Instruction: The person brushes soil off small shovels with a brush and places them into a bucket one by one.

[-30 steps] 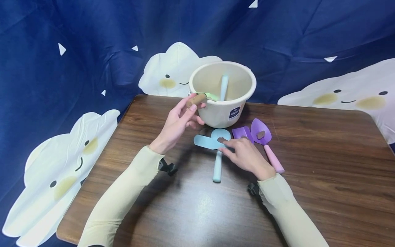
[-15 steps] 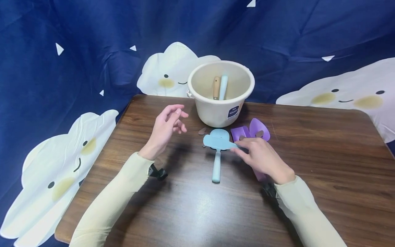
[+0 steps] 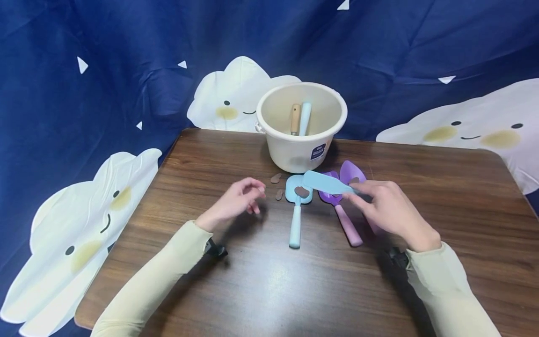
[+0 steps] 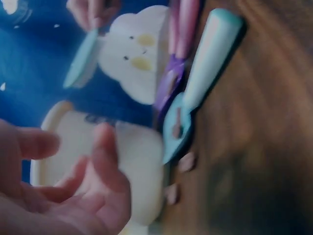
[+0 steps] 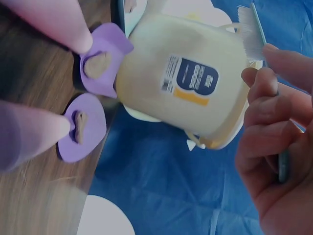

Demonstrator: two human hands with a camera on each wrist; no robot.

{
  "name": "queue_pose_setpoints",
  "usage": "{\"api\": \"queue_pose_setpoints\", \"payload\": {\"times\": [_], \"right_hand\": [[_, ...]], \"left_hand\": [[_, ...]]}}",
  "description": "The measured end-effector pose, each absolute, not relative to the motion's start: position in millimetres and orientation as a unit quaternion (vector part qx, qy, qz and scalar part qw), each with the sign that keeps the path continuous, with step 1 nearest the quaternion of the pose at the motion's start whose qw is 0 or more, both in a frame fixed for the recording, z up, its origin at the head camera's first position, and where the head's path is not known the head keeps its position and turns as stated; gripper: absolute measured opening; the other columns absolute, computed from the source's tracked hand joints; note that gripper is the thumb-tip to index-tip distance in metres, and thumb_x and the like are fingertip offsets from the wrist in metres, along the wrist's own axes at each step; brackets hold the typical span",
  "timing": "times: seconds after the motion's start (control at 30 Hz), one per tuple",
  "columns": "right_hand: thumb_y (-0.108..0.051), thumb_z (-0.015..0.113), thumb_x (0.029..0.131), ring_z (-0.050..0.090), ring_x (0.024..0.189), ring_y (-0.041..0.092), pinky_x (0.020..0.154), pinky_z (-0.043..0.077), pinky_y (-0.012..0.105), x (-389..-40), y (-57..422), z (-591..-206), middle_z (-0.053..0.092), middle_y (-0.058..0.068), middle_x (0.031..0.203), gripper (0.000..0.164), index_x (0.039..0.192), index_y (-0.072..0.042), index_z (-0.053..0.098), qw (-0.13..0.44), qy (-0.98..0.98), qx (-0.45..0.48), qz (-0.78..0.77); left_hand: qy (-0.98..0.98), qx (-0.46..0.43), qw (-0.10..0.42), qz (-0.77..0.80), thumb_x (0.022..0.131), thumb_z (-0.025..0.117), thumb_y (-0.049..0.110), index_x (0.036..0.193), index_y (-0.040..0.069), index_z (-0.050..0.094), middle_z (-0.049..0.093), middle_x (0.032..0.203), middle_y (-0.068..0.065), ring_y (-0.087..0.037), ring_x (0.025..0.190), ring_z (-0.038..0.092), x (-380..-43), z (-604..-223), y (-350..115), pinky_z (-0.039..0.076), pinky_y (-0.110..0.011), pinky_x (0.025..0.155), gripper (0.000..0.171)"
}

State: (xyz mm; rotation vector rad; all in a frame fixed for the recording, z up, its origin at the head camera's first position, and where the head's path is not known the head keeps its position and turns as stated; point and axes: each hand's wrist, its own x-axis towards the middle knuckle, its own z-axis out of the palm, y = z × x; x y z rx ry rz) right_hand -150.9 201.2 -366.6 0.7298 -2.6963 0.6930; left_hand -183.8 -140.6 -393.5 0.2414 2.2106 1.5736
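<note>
My right hand pinches the handle end of a light blue brush, held above the toy shovels; its white bristles show in the right wrist view. My left hand holds nothing, fingers loosely bent, to the left of a light blue shovel. A brown lump lies on that shovel's blade. Two purple shovels with pink handles lie to its right: a nearer-left one and another partly behind my right hand. Each carries a brown lump, as the right wrist view shows.
A cream bucket stands at the back behind the shovels. In it lean a wooden handle and a light blue handle. Two loose brown pieces, one farther back and one nearer, lie on the wooden table.
My left hand has let go of the wooden-handled tool, now in the bucket, and drawn back. My right hand has carried the brush rightward off the light blue shovel, uncovering its lump.
</note>
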Motion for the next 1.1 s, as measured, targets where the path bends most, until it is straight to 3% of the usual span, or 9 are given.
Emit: {"api": "queue_pose_setpoints", "payload": {"times": [0.2, 0.37, 0.73, 0.87, 0.97, 1.1], "right_hand": [[-0.018, 0.073, 0.085, 0.071, 0.084, 0.026, 0.075, 0.055, 0.045, -151, 211, -369, 0.075, 0.010, 0.094, 0.020, 0.103, -0.009, 0.075, 0.139, -0.929, 0.231, 0.254], [-0.021, 0.071, 0.088, 0.071, 0.086, 0.028, 0.076, 0.055, 0.047, -152, 214, -375, 0.075, 0.013, 0.096, 0.021, 0.103, -0.007, 0.075, 0.129, -0.932, 0.206, 0.268], [-0.021, 0.070, 0.088, 0.071, 0.083, 0.025, 0.073, 0.054, 0.044, -156, 212, -387, 0.075, 0.012, 0.097, 0.022, 0.104, -0.006, 0.075, 0.139, -0.930, 0.199, 0.277], [-0.022, 0.070, 0.089, 0.071, 0.081, 0.022, 0.071, 0.053, 0.041, -156, 210, -389, 0.075, 0.009, 0.095, 0.020, 0.102, -0.009, 0.075, 0.138, -0.930, 0.197, 0.277], [-0.022, 0.070, 0.089, 0.070, 0.081, 0.021, 0.072, 0.053, 0.041, -157, 209, -392, 0.075, 0.008, 0.094, 0.019, 0.101, -0.010, 0.076, 0.137, -0.930, 0.201, 0.277], [-0.023, 0.069, 0.089, 0.070, 0.081, 0.021, 0.072, 0.054, 0.043, -158, 207, -394, 0.075, 0.008, 0.094, 0.020, 0.103, -0.008, 0.075, 0.126, -0.929, 0.205, 0.281]], "left_hand": [[0.783, 0.090, 0.313, 0.529, 0.096, 0.054, 0.012, 0.122, -0.005, 0.052, 0.064, 0.105, -0.026, -0.015, 0.065, 0.062, -171, -420, -117, 0.057, -0.029, 0.062, 0.031], [0.783, 0.100, 0.339, 0.512, 0.095, 0.058, 0.014, 0.118, -0.006, 0.053, 0.064, 0.093, -0.021, -0.015, 0.061, 0.062, -164, -433, -99, 0.058, -0.029, 0.058, 0.031], [0.841, 0.084, 0.313, 0.433, 0.085, 0.072, 0.033, 0.114, 0.000, 0.053, 0.067, 0.071, -0.012, -0.014, 0.051, 0.063, -166, -441, -72, 0.058, -0.030, 0.054, 0.048], [0.869, 0.103, 0.288, 0.389, 0.081, 0.076, 0.038, 0.094, 0.004, 0.059, 0.064, 0.060, -0.004, -0.013, 0.047, 0.063, -167, -443, -67, 0.056, -0.028, 0.051, 0.040], [0.887, 0.121, 0.274, 0.351, 0.080, 0.076, 0.039, 0.089, 0.006, 0.057, 0.059, 0.059, 0.001, -0.010, 0.045, 0.060, -167, -444, -62, 0.054, -0.025, 0.050, 0.040], [0.896, 0.122, 0.268, 0.331, 0.080, 0.077, 0.033, 0.096, 0.006, 0.055, 0.062, 0.065, -0.001, -0.009, 0.044, 0.060, -167, -442, -60, 0.053, -0.024, 0.050, 0.039]]}}
